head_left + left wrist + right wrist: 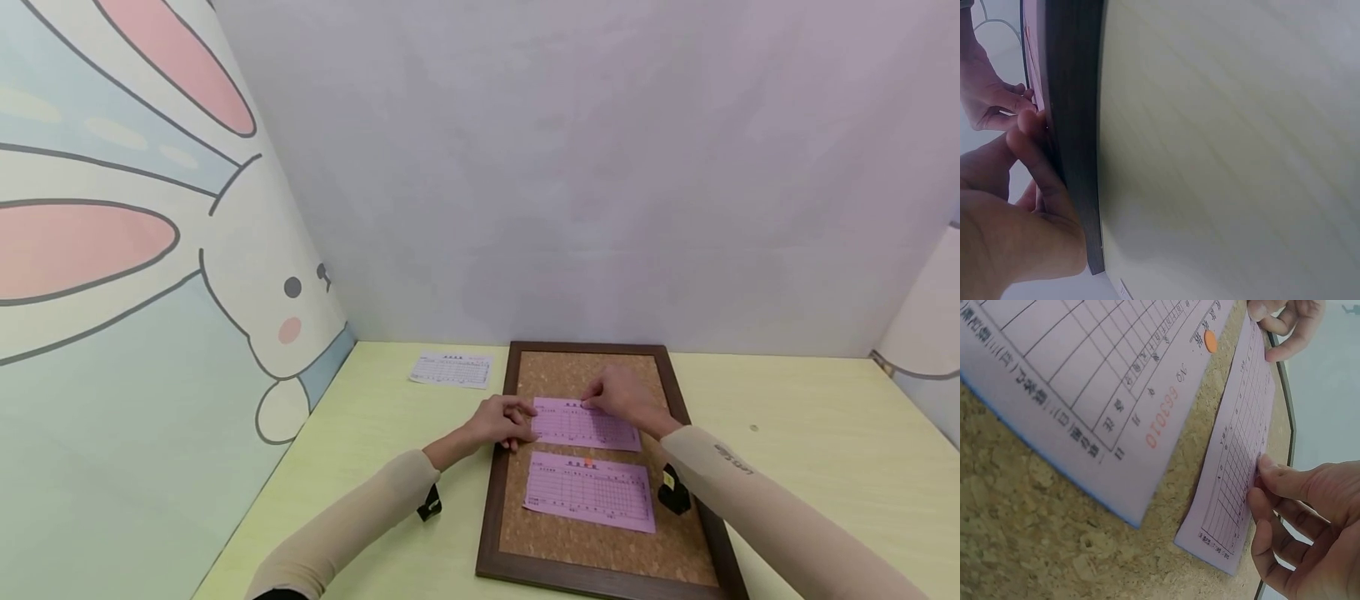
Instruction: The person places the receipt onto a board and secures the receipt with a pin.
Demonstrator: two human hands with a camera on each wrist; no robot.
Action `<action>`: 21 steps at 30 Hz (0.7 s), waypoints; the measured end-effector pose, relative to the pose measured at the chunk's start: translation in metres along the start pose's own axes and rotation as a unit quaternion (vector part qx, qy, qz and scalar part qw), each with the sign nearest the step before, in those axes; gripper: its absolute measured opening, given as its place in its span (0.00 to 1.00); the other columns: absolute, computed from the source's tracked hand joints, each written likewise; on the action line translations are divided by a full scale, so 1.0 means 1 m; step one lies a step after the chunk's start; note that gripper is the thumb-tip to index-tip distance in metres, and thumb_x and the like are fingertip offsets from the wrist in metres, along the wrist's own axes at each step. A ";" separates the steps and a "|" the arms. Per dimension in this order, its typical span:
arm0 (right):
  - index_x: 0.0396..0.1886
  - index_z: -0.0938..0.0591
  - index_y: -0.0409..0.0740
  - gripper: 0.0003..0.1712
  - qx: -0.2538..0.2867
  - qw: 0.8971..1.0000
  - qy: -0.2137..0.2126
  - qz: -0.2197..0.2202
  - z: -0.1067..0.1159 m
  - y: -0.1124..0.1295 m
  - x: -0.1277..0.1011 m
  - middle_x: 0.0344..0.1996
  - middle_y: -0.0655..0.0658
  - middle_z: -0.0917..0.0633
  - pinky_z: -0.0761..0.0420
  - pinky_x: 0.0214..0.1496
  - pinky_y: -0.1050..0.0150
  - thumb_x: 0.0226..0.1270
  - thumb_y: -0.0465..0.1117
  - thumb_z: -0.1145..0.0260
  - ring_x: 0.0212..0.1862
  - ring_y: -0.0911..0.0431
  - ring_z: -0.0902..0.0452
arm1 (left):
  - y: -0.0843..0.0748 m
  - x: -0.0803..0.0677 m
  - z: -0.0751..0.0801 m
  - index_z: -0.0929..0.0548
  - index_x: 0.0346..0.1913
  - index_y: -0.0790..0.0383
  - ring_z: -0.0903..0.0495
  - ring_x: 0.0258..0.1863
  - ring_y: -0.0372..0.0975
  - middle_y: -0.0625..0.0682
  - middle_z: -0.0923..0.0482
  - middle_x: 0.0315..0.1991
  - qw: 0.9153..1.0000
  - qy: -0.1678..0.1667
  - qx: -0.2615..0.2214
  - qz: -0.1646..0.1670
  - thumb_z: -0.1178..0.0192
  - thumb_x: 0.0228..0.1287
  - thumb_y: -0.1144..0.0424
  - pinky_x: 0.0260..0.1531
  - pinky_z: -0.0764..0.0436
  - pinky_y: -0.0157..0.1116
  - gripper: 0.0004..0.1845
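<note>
A cork board [600, 546] in a dark wooden frame [1075, 125] lies on the pale yellow-green table [810, 467]. Two pink printed forms lie on it. The lower pink form [588, 493] is fixed by an orange pin [1210, 341]. My left hand [521, 421] pinches the left end of the upper pink form [581, 427], by the frame. My right hand [592, 402] has its fingertips [1266, 465] at the middle of that form's top edge and seems to pinch it. Whether anything small sits under those fingertips is hidden.
A white printed form [452, 369] lies on the table left of the board, near the back wall. A panel painted with a rabbit [150, 275] closes the left side, and a plain wall stands behind. Bare cork [1035, 537] shows around the forms.
</note>
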State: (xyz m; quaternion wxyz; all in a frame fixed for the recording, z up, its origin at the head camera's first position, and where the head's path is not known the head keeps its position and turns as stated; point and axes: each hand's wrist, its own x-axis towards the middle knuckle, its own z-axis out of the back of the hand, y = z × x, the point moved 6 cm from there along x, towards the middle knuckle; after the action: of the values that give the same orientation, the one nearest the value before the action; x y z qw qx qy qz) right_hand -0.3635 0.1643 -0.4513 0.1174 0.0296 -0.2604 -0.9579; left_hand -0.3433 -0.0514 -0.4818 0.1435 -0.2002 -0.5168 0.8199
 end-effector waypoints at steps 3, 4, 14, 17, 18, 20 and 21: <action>0.35 0.08 0.39 0.05 0.008 1.000 0.001 -0.001 0.000 -0.001 -0.001 0.32 0.44 0.09 0.25 0.31 0.66 0.66 0.35 0.28 0.29 0.58 0.24 | 0.000 0.000 0.000 0.15 0.51 0.65 0.22 0.14 0.33 0.47 0.17 0.22 1.000 0.004 0.001 0.000 0.27 0.58 0.70 0.17 0.26 0.27 0.18; 0.35 0.08 0.39 0.05 0.011 1.000 0.002 -0.003 -0.001 -0.001 -0.001 0.32 0.44 0.09 0.25 0.31 0.66 0.66 0.35 0.28 0.29 0.58 0.24 | 0.000 0.001 0.000 0.15 0.51 0.65 0.22 0.14 0.33 0.46 0.17 0.22 1.000 0.005 0.001 0.000 0.27 0.58 0.70 0.17 0.26 0.27 0.18; 0.33 0.08 0.40 0.04 0.032 0.999 0.002 -0.014 0.000 -0.002 -0.001 0.29 0.46 0.10 0.28 0.30 0.67 0.65 0.34 0.27 0.28 0.58 0.26 | 0.002 0.003 0.001 0.15 0.51 0.65 0.22 0.14 0.32 0.46 0.17 0.22 1.000 0.008 0.000 0.001 0.27 0.58 0.70 0.17 0.26 0.27 0.18; 0.33 0.08 0.39 0.03 0.045 0.999 0.010 -0.010 0.002 -0.001 0.000 0.27 0.47 0.11 0.29 0.28 0.68 0.64 0.33 0.27 0.27 0.59 0.26 | 0.002 0.003 0.001 0.15 0.51 0.65 0.22 0.14 0.33 0.46 0.17 0.22 1.000 0.006 -0.002 -0.001 0.26 0.57 0.70 0.17 0.26 0.27 0.18; 0.33 0.08 0.39 0.03 0.050 0.999 0.015 -0.008 0.002 -0.001 0.000 0.27 0.47 0.11 0.29 0.28 0.68 0.64 0.33 0.27 0.27 0.59 0.26 | 0.002 0.003 0.001 0.15 0.51 0.65 0.22 0.14 0.33 0.46 0.17 0.22 1.000 0.006 -0.002 -0.001 0.26 0.57 0.70 0.17 0.26 0.27 0.18; 0.33 0.08 0.38 0.03 0.059 0.998 0.026 -0.001 0.003 -0.002 0.001 0.26 0.47 0.11 0.29 0.27 0.68 0.63 0.33 0.26 0.26 0.60 0.26 | 0.002 0.004 0.001 0.15 0.51 0.66 0.22 0.14 0.33 0.45 0.18 0.21 1.000 0.007 -0.003 0.003 0.26 0.57 0.71 0.16 0.26 0.27 0.18; 0.33 0.08 0.37 0.03 0.066 0.997 0.033 0.001 0.003 -0.002 0.001 0.26 0.47 0.11 0.29 0.27 0.68 0.63 0.33 0.26 0.26 0.60 0.26 | 0.002 0.004 0.001 0.15 0.51 0.65 0.22 0.14 0.33 0.45 0.18 0.21 1.000 0.007 -0.003 0.004 0.27 0.57 0.71 0.16 0.26 0.27 0.18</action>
State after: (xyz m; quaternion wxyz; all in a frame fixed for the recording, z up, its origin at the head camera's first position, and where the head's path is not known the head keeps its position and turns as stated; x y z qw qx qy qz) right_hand -0.3658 0.1676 -0.4498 0.1249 0.0684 -0.3187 -0.9371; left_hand -0.3474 -0.0509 -0.4843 0.1432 -0.2090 -0.5171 0.8176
